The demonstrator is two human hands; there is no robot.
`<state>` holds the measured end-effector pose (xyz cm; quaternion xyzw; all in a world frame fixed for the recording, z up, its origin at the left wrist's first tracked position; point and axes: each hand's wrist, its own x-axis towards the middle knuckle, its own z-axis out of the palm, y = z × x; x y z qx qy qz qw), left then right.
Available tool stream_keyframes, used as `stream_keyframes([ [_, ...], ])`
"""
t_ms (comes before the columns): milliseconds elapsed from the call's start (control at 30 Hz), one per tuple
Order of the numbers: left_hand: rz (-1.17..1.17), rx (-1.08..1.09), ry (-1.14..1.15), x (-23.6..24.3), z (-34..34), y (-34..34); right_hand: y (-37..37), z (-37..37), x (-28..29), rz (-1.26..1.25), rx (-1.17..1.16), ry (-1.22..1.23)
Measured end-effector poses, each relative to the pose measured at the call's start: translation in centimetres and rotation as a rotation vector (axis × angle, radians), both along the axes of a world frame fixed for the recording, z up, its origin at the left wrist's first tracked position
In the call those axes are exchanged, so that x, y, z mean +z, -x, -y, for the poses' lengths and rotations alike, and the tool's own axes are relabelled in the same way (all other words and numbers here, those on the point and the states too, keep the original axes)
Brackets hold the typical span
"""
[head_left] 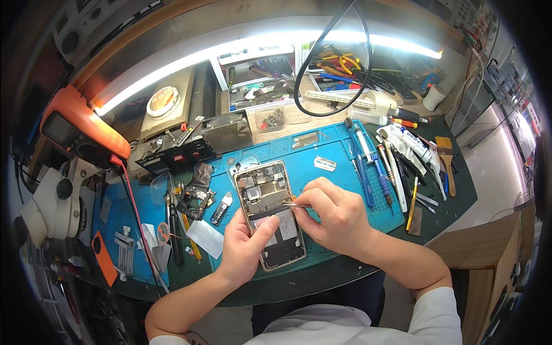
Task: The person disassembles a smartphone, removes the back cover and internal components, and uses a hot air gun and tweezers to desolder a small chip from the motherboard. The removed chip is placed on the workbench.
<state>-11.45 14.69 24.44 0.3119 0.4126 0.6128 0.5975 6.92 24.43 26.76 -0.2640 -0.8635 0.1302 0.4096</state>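
Observation:
An opened smartphone with its back cover off lies tilted over the front of the blue mat, showing its circuit board in the upper half and a dark battery below. My left hand is closed on its left side, with the thumb pressed across the battery's upper part. In a pinch, my right hand grips slim metal tweezers, mostly hidden by the fingers. Their tip touches or hovers just above the lower edge of the board; I cannot tell which.
The blue work mat carries a razor blade, a utility knife and loose phone parts. Screwdrivers, tubes and a brush crowd the right side. An orange multimeter and white microscope stand left. A black cable loops overhead.

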Motion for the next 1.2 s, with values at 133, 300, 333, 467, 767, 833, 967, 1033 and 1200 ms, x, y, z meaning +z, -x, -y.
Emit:
stream_keyframes([
  [133,0.008,-0.010,-0.004,0.0,0.0,0.1,-0.2,0.0,-0.2,-0.017,0.039,0.022],
  [300,0.014,-0.001,0.003,-0.1,0.0,0.1,0.2,0.1,-0.6,-0.067,0.012,0.067],
  [333,0.013,-0.004,0.007,0.0,0.0,0.0,0.3,0.1,-0.8,-0.091,0.002,0.090],
  [467,0.008,-0.008,0.009,0.1,0.0,0.0,0.1,-0.4,-0.3,-0.043,0.032,-0.068],
  [767,-0.132,0.022,-0.048,1.0,-0.5,-0.5,0.2,-0.2,-0.4,-0.050,0.075,-0.046],
  [833,-0.154,0.034,-0.091,1.0,-0.5,-0.7,0.3,-0.1,-0.3,-0.067,0.072,-0.007],
  [967,-0.353,-0.093,-0.079,0.4,-0.3,0.4,0.2,-0.1,-0.2,-0.046,0.095,-0.011],
  [1033,-0.378,-0.075,-0.046,0.0,-0.2,0.5,0.1,-0.1,-0.2,-0.041,0.125,-0.017],
  [1200,-0.488,-0.007,-0.018,-0.6,0.0,0.6,0.1,0.1,-0.4,-0.031,0.141,0.028],
])
